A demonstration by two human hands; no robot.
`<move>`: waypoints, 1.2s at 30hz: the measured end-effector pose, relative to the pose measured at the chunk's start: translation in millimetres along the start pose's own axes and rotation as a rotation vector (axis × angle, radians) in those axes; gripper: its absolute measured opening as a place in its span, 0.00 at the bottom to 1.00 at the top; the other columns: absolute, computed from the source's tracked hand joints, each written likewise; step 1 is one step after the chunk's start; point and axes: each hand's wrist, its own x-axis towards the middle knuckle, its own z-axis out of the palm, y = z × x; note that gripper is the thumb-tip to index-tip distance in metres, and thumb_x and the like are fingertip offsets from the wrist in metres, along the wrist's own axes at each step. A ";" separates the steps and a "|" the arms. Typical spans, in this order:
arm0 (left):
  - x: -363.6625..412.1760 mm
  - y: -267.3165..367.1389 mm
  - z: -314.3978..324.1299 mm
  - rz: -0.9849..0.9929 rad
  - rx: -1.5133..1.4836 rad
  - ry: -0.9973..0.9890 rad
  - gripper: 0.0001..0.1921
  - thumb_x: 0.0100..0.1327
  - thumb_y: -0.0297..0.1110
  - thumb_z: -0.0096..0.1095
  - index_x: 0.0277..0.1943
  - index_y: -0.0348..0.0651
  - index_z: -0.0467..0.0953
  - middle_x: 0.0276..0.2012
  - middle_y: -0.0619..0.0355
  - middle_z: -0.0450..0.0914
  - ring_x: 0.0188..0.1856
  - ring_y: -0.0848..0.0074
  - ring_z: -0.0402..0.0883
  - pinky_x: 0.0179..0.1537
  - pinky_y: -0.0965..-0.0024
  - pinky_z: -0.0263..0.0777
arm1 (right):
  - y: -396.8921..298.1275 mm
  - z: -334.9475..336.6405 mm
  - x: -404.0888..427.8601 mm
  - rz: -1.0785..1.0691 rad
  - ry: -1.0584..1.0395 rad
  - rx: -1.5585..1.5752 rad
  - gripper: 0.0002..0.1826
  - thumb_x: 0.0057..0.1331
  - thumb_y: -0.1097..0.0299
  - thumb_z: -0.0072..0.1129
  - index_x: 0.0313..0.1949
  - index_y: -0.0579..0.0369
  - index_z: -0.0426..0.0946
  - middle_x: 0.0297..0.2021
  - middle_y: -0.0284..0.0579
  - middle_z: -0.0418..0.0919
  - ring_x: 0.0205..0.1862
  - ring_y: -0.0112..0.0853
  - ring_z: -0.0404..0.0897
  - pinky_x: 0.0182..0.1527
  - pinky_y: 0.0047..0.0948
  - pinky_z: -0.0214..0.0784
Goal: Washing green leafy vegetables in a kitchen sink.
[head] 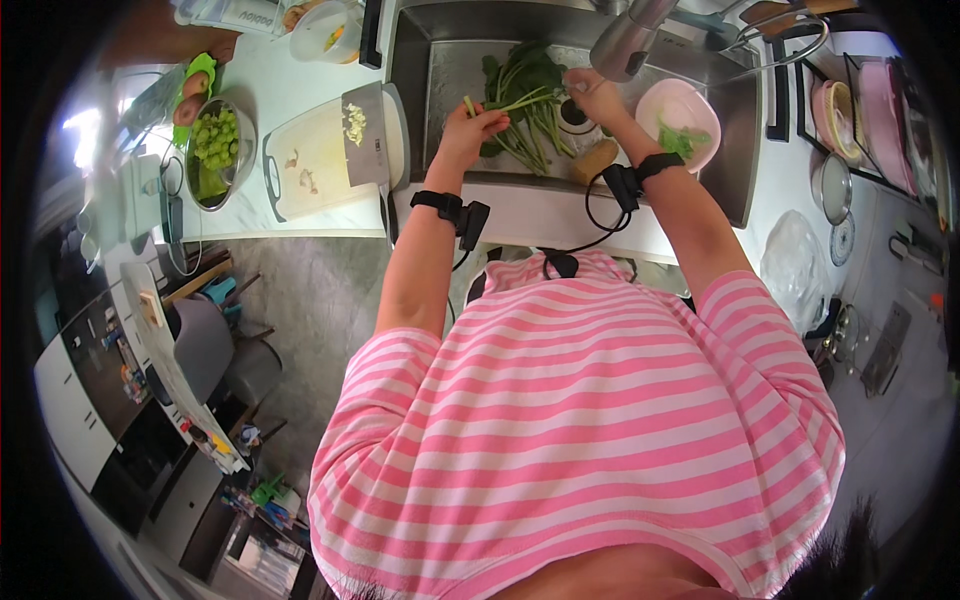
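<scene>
My left hand pinches the pale green stem of a leafy vegetable over the steel sink. The rest of the bunch, dark leaves and long stems, lies on the sink floor between my hands. To the right, my right hand is near the leaves with its fingers bent; whether anything is between them is unclear. Below that hand are the dark drain opening and a brown sponge-like block. A pink plastic basin stands beside my right wrist, with torn green leaves inside.
The metal faucet hangs over the sink near my right hand. At left, a cleaver bearing chopped pale bits rests on a cutting board. Beyond is a steel bowl of green grapes. A dish rack stands at right.
</scene>
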 end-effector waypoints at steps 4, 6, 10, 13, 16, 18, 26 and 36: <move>2.7 2.0 4.6 -0.010 -0.033 0.026 0.07 0.58 0.21 0.53 0.31 0.37 0.61 0.35 0.45 0.74 0.38 0.65 0.77 0.41 0.69 0.75 | 10.3 2.1 -1.8 0.018 0.005 -0.109 0.11 0.51 0.69 0.53 0.36 0.52 0.73 0.31 0.47 0.75 0.35 0.44 0.75 0.37 0.35 0.66; 2.5 1.4 4.3 -0.007 -0.060 0.038 0.06 0.58 0.21 0.53 0.31 0.37 0.62 0.35 0.46 0.74 0.38 0.65 0.77 0.41 0.69 0.75 | 9.9 4.5 -2.0 0.021 0.010 -0.131 0.12 0.52 0.67 0.53 0.37 0.52 0.74 0.28 0.51 0.75 0.32 0.45 0.75 0.35 0.38 0.66; 6.7 -0.5 2.6 0.000 -0.155 0.075 0.05 0.58 0.21 0.51 0.30 0.35 0.63 0.35 0.46 0.74 0.37 0.66 0.77 0.41 0.70 0.75 | 9.9 8.8 -3.5 -0.049 -0.062 -0.088 0.13 0.52 0.66 0.52 0.38 0.52 0.75 0.28 0.55 0.75 0.31 0.48 0.75 0.34 0.41 0.67; 6.9 -3.7 -1.4 -0.023 -0.190 0.116 0.03 0.58 0.20 0.50 0.33 0.31 0.64 0.35 0.46 0.74 0.38 0.66 0.76 0.40 0.71 0.75 | -0.5 14.3 -10.4 -0.016 0.032 -0.047 0.12 0.53 0.64 0.52 0.36 0.53 0.76 0.29 0.54 0.76 0.31 0.47 0.75 0.34 0.41 0.68; 6.9 -3.2 2.1 -0.058 -0.209 0.116 0.04 0.58 0.19 0.50 0.35 0.29 0.65 0.36 0.46 0.73 0.39 0.66 0.76 0.40 0.72 0.75 | -1.2 17.0 -7.8 -0.079 -0.002 -0.138 0.11 0.53 0.65 0.52 0.35 0.54 0.76 0.30 0.52 0.76 0.32 0.47 0.75 0.35 0.40 0.68; 6.4 -1.9 2.3 -0.057 -0.234 0.114 0.04 0.58 0.19 0.49 0.35 0.28 0.65 0.36 0.46 0.73 0.39 0.65 0.76 0.39 0.72 0.75 | -0.5 19.4 -7.8 -0.065 -0.029 -0.142 0.10 0.54 0.65 0.50 0.32 0.55 0.76 0.30 0.51 0.75 0.33 0.45 0.75 0.36 0.39 0.66; 3.0 -0.5 -3.7 -0.034 -0.337 0.193 0.05 0.57 0.17 0.50 0.36 0.26 0.65 0.37 0.45 0.72 0.41 0.63 0.76 0.40 0.74 0.75 | 36.6 23.6 -5.7 0.061 -0.301 0.171 0.14 0.57 0.62 0.42 0.31 0.57 0.76 0.27 0.54 0.76 0.32 0.48 0.74 0.36 0.40 0.66; -1.5 -2.0 -9.4 -0.028 -0.353 0.201 0.06 0.56 0.16 0.50 0.35 0.27 0.62 0.38 0.45 0.69 0.40 0.60 0.76 0.40 0.71 0.76 | 0.8 -2.9 0.2 0.099 0.069 -0.139 0.18 0.60 0.58 0.47 0.25 0.65 0.72 0.20 0.54 0.73 0.25 0.48 0.73 0.30 0.40 0.64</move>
